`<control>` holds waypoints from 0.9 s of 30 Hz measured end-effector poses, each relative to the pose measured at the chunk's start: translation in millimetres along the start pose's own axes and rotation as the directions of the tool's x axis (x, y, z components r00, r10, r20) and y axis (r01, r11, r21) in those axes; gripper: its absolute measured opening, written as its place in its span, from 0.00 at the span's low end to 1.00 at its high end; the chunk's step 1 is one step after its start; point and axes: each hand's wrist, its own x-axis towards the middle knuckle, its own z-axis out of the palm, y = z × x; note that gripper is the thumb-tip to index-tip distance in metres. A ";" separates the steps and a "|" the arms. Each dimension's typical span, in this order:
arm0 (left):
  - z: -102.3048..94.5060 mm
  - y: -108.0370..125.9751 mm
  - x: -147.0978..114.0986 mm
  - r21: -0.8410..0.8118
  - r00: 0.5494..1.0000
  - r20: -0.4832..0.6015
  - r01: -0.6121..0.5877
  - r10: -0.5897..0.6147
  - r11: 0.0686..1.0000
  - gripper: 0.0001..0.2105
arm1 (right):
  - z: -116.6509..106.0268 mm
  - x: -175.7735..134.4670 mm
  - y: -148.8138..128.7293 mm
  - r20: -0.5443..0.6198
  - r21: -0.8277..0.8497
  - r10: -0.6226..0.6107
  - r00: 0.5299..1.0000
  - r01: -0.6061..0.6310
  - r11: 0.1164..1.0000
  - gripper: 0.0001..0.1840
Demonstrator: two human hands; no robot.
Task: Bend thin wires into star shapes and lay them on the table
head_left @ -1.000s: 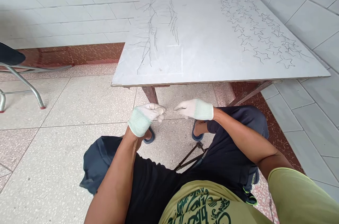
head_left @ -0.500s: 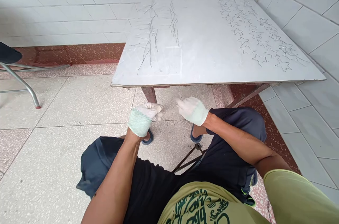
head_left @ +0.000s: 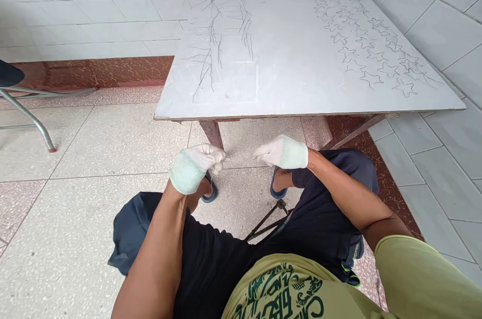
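My left hand (head_left: 205, 159), in a white glove with a pale green cuff, is closed in a pinch in front of the table's near edge. A thin wire (head_left: 212, 177) hangs from its fingers, and a short bit pokes out at the fingertips. Level with it, a little to the right, my right hand (head_left: 273, 152) wears a matching glove. Its thumb and fingers are pressed together, pointing left; whatever they pinch is too fine to make out. A gap separates the two hands, both held above the floor between my knees.
On the white tabletop (head_left: 286, 73) ahead lie several star-shaped wire pieces (head_left: 371, 78) at the right and straggly wire lengths (head_left: 211, 52) at the left. Tiled walls (head_left: 437, 22) border the table. A folding metal stand (head_left: 267, 223) shows below me; a chair leg (head_left: 33, 120) is at far left.
My hands have moved apart, left hand leftward and right hand slightly rightward, its fingers now pointing more level. More wire shows below my left hand. The camera view has shifted slightly.
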 end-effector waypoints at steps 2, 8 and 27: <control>-2.5 -1.1 -1.0 0.001 1.000 -0.005 -0.013 0.013 1.000 0.15 | 0.4 -1.6 -1.7 0.050 0.111 0.061 0.997 -0.067 0.992 0.11; -10.5 -7.3 0.4 0.055 0.999 -0.012 -0.046 0.046 0.997 0.15 | 10.8 -0.5 -3.3 0.115 0.313 0.109 0.987 -0.141 0.939 0.12; 21.1 13.2 -26.1 0.241 0.799 -0.549 -0.131 0.247 0.962 0.17 | 49.5 14.1 -12.0 0.153 0.904 -0.062 0.986 -0.114 0.413 0.19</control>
